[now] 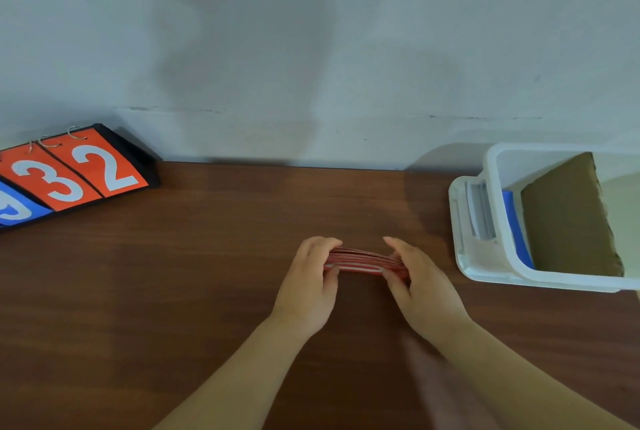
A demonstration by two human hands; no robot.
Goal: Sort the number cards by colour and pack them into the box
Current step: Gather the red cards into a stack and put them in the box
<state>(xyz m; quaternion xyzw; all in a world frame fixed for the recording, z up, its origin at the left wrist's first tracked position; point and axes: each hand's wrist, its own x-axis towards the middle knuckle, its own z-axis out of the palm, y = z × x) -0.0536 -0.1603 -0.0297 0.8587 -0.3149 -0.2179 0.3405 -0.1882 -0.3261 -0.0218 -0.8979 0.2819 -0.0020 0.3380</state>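
A stack of red number cards (363,259) is held just above the brown table, seen edge-on with white print on the front card. My left hand (311,284) grips its left end and my right hand (419,284) grips its right end, fingers curled round the edges. At the right stands the white box (491,256). Inside it a brown cardboard divider (571,218) stands upright, with blue cards (516,228) to its left.
A black flip scoreboard (79,169) sits at the back left against the wall, showing orange cards 3 and 2 and a blue card. The box's white lid (467,253) lies under the box. Bare brown table (207,273) stretches between them.
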